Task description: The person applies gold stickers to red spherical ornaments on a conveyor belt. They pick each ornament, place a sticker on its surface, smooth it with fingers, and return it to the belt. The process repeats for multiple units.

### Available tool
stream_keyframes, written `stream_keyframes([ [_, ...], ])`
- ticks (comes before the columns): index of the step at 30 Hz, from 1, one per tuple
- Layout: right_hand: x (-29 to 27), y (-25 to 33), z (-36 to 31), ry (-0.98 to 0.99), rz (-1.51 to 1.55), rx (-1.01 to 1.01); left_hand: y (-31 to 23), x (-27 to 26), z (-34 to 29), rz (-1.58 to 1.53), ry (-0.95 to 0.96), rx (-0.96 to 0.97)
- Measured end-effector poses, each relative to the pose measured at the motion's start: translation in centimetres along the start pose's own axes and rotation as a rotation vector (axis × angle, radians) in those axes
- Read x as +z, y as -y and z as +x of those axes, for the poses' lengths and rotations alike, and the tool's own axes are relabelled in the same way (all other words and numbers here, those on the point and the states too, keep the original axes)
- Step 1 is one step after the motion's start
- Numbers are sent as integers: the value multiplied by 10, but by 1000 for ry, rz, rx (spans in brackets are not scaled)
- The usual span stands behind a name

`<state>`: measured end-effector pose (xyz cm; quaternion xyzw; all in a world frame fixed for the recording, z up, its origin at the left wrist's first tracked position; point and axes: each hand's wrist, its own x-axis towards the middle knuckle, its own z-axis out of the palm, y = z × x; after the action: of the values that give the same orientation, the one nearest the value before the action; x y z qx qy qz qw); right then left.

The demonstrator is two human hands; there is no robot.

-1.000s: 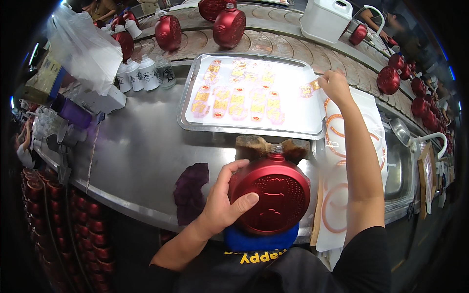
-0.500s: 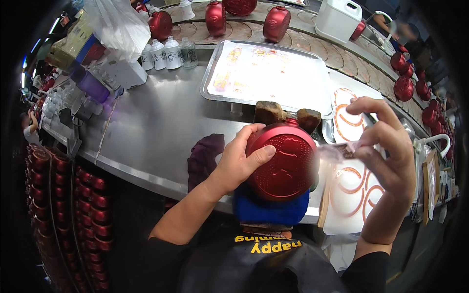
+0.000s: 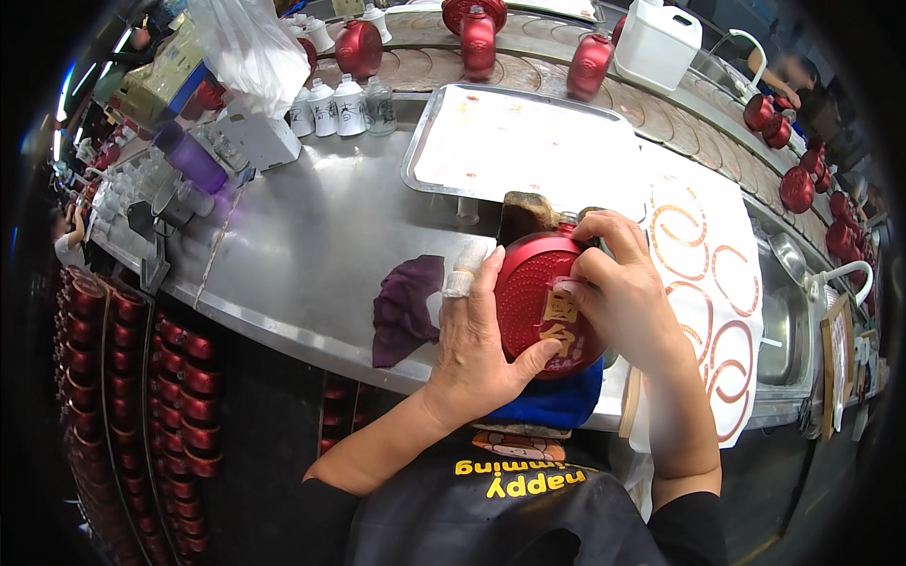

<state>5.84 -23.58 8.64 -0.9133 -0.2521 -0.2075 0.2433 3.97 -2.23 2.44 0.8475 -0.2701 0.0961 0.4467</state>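
Observation:
A round, flat red bottle (image 3: 528, 274) with a short neck leans on a blue cloth (image 3: 557, 401), its neck end by a worn brown rest (image 3: 524, 217). My left hand (image 3: 472, 349) grips its left side, thumb across the lower face; one finger wears a white wrap. With bent fingers, my right hand (image 3: 618, 283) presses a decal (image 3: 559, 316) with gold characters onto the bottle's face, thumb and fingertips at the decal's upper edge. The right fingers partly cover the decal. Left of the bottle lies a crumpled dark purple cloth (image 3: 408, 307).
Behind stands a metal tray (image 3: 412, 151) lined with white sheets. At right lies a white sheet of orange ring decals (image 3: 694, 274), beside a sink (image 3: 783, 344). Red bottles (image 3: 478, 45) stand on a conveyor (image 3: 538, 74) across the back, near a white jug (image 3: 658, 42).
My right hand has moved left, bringing the decal from beside the bottle onto its face. My left thumb has slid lower. The conveyor's bottles have moved right.

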Motion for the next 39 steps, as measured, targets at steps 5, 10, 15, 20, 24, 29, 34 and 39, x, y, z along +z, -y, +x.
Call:
stream_keyframes([
  [5, 4, 0, -1, -21, 12, 29, 6, -2, 3, -58, 18, -7],
  [10, 5, -3, -1, -29, 28, 37, 7, -3, 3, -91, 39, -30],
  [15, 7, -5, -1, -34, 57, 30, 5, -4, 3, -77, 48, -16],
  [20, 5, -7, 1, -30, 89, 18, 4, -8, 5, -101, 97, -62],
  [24, 3, -8, 2, -31, 66, 3, 4, -8, 5, -111, 93, -45],
  [29, 5, -9, 1, -45, 79, 20, 7, -6, 3, -128, 88, -41],
  [34, 9, -10, 0, -69, 52, 27, 10, -3, 1, -115, 72, -22],
  [39, 10, -10, 0, -62, 79, 56, 8, -1, 0, -102, 69, -52],
])
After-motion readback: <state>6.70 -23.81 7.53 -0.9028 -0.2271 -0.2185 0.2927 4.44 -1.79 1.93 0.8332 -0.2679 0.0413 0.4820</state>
